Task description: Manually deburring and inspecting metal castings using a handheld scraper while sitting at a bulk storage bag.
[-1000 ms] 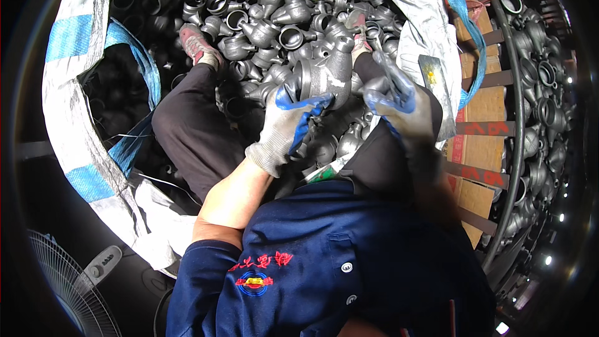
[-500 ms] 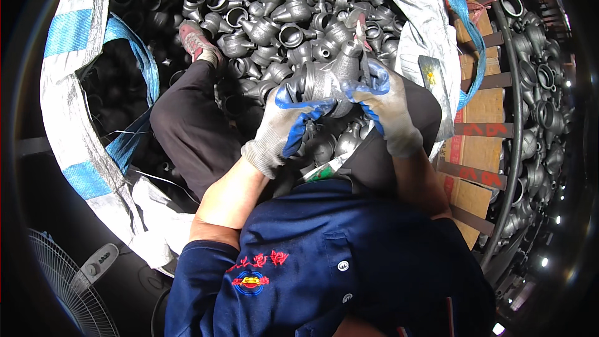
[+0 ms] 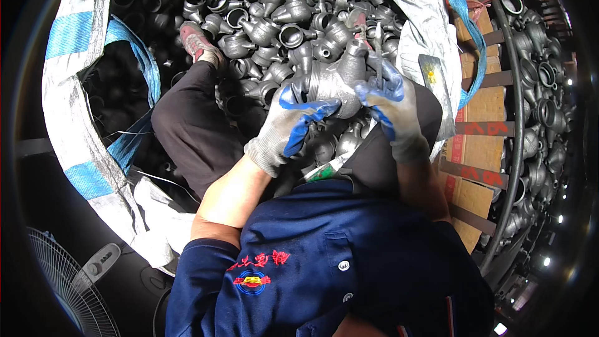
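In front of my lap, my left hand (image 3: 286,126), in a white and blue coated glove, is closed round a grey metal casting (image 3: 337,81). This part has a wide ribbed or threaded mouth at its left and a narrower neck pointing away from me. My right hand (image 3: 395,109), gloved the same way, grips a thin, straight metal tool (image 3: 378,50) that stands up between the fingers, just right of the casting's neck. Its exact kind I cannot make out. A heap of similar grey castings (image 3: 274,31) lies beyond my hands, between and past my legs.
A white woven bulk bag (image 3: 68,87) with blue straps (image 3: 134,50) surrounds the heap. To the right stand wooden boards with metal bars (image 3: 483,109) and a curved dark rail (image 3: 515,137), more castings (image 3: 543,112) behind. A fan (image 3: 68,281) is at lower left.
My right hand has shifted slightly right, off the casting, and the thin tool now shows upright beside the neck. The casting has turned slightly in my left hand.
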`<action>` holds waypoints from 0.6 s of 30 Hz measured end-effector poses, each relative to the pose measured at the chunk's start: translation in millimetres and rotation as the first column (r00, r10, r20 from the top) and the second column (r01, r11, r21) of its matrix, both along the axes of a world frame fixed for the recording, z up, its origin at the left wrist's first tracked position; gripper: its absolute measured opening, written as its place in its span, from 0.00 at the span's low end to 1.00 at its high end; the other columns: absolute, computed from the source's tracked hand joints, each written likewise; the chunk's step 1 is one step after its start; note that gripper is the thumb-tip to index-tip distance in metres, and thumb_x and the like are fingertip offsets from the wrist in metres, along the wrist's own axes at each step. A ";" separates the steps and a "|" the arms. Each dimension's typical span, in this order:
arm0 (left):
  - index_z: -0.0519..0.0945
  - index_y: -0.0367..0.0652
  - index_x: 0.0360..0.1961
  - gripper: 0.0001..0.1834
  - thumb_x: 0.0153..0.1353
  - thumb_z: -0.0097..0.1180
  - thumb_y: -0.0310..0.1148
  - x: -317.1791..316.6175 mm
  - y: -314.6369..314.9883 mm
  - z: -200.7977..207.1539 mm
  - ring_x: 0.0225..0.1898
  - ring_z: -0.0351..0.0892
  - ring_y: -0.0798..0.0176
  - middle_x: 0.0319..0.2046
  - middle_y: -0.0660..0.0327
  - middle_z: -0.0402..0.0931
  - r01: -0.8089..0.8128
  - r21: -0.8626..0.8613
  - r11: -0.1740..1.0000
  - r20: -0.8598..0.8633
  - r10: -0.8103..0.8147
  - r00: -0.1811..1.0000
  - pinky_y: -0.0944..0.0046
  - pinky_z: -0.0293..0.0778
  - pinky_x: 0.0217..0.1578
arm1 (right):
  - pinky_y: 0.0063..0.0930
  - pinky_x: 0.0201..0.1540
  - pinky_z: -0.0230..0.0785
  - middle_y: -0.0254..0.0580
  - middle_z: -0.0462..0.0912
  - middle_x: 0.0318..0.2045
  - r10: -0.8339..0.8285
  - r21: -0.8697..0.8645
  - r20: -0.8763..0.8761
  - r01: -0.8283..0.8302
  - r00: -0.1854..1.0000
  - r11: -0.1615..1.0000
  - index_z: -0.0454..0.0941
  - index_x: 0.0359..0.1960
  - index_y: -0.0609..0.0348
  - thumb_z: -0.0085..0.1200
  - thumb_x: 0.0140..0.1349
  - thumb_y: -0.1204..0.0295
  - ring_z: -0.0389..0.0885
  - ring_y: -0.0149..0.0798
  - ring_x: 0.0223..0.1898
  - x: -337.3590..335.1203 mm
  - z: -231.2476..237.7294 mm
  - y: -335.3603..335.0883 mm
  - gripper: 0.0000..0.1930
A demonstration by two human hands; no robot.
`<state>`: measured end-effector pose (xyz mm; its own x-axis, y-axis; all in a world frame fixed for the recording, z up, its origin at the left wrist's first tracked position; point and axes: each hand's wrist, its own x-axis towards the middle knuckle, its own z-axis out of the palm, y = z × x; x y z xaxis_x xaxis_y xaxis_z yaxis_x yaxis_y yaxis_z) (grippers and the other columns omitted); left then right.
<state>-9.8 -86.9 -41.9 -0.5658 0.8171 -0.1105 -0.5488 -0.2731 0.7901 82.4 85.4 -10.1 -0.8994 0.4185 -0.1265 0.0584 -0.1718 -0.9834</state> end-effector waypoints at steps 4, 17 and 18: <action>0.78 0.36 0.43 0.13 0.55 0.60 0.26 11.2 1.5 1.2 0.30 0.78 0.73 0.35 0.63 0.79 -0.130 -0.011 0.991 -0.005 0.130 0.991 0.73 0.74 0.32 | 0.26 0.50 0.71 0.44 0.78 0.42 -0.077 0.257 -0.027 0.081 0.997 0.963 0.69 0.51 0.73 0.65 0.48 0.81 0.76 0.29 0.44 -6.4 -6.1 -16.8 0.27; 0.77 0.36 0.43 0.13 0.56 0.58 0.23 8.6 5.4 -5.7 0.33 0.77 0.73 0.35 0.65 0.79 -0.175 -0.114 0.978 0.001 0.176 0.984 0.71 0.73 0.35 | 0.23 0.43 0.73 0.37 0.79 0.37 -0.038 0.199 -0.050 0.047 0.998 0.979 0.73 0.48 0.66 0.64 0.50 0.81 0.77 0.26 0.37 -11.9 -12.1 -13.9 0.22; 0.77 0.36 0.43 0.13 0.56 0.58 0.23 8.2 5.3 -5.2 0.33 0.77 0.73 0.35 0.65 0.79 -0.188 -0.074 0.979 -0.014 0.188 0.982 0.71 0.73 0.35 | 0.23 0.43 0.73 0.37 0.79 0.37 -0.044 0.108 0.008 0.043 0.999 0.993 0.72 0.49 0.66 0.64 0.50 0.83 0.76 0.25 0.36 -8.3 -9.5 -10.5 0.23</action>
